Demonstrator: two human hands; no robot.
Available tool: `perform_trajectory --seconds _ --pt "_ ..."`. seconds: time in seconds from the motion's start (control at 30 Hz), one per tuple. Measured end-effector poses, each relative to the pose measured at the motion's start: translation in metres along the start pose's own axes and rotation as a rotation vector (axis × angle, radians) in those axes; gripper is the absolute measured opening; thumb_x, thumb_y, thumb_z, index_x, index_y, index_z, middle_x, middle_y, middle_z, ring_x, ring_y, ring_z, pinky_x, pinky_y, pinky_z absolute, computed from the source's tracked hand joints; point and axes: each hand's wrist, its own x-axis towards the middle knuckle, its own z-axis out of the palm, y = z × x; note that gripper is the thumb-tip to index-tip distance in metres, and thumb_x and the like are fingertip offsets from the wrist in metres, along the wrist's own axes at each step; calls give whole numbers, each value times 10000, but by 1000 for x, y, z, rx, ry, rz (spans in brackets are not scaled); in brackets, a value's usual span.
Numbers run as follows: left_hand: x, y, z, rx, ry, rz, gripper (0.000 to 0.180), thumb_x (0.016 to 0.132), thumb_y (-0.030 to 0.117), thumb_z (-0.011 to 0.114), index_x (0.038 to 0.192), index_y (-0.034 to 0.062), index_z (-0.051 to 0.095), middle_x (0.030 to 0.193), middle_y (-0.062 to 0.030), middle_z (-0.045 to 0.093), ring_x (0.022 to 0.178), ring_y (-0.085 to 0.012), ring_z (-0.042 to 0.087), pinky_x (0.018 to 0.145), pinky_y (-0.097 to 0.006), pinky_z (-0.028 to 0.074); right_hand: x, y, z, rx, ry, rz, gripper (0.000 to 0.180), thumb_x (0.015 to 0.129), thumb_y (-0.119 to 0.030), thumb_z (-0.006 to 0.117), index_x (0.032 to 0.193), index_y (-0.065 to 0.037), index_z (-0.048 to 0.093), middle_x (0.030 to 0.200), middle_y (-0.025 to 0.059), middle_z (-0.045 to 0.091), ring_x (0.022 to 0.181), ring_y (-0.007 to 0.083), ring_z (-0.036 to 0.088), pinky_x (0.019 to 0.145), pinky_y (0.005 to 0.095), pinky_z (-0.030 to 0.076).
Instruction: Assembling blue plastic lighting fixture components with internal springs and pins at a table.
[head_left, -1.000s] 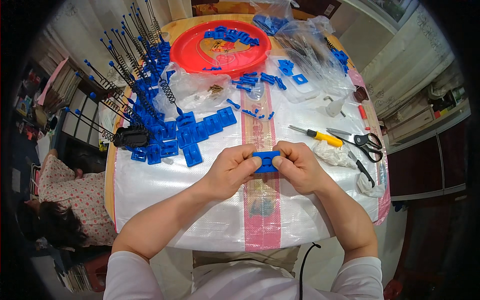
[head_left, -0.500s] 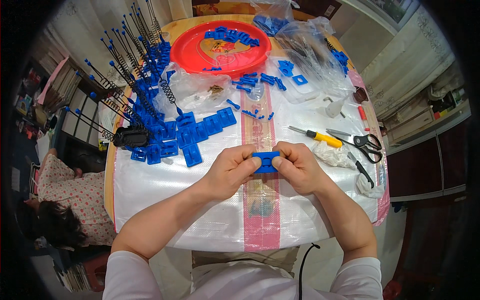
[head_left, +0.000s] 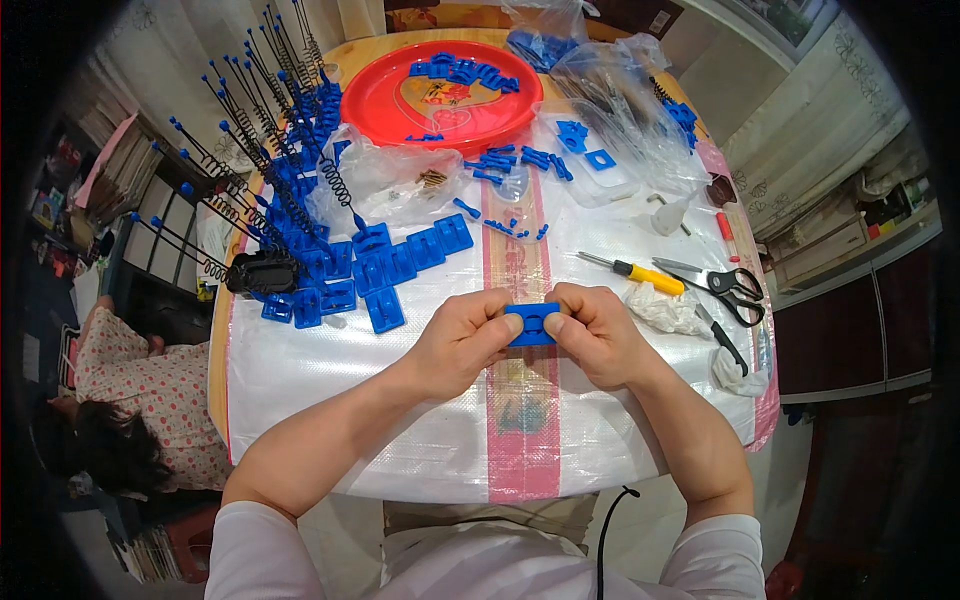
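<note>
A small rectangular blue plastic piece (head_left: 533,326) is gripped between both my hands over the middle of the table. My left hand (head_left: 468,340) pinches its left end, thumb on top and fingers curled beneath. At the other end my right hand (head_left: 597,335) holds it the same way. An oval outline shows in the piece's face between my thumbs; its underside is hidden. Left of my hands lie several similar blue plastic bases (head_left: 398,262). Beyond my hands, several tiny blue parts (head_left: 515,230) and blue rod-like pieces (head_left: 493,163) rest on the white woven sheet (head_left: 420,440).
At left, black coil springs with blue tips (head_left: 335,180) rise from blue bases. A red tray (head_left: 380,120) with blue pieces stands at the back. To the right lie a yellow-handled screwdriver (head_left: 655,279), black scissors (head_left: 738,290) and a knife (head_left: 728,342). Another person (head_left: 165,410) is at far left.
</note>
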Motion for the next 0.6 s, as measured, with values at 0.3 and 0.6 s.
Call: perform_trajectory --seconds 0.3,0.6 --pt "-1 3 1 -45 -23 9 200 1033 184 508 931 35 594 790 33 536 687 -33 445 603 -222 378 0 0 -2 -64 1 -19 277 968 -206 576 772 -23 506 638 21 537 602 71 465 533 282 405" --pt "-1 1 1 -32 -5 8 208 1031 189 514 911 39 594 761 39 523 672 -34 439 591 -225 373 0 0 0 -10 5 1 277 969 -202 575 774 -18 505 643 19 533 602 68 469 533 282 416"
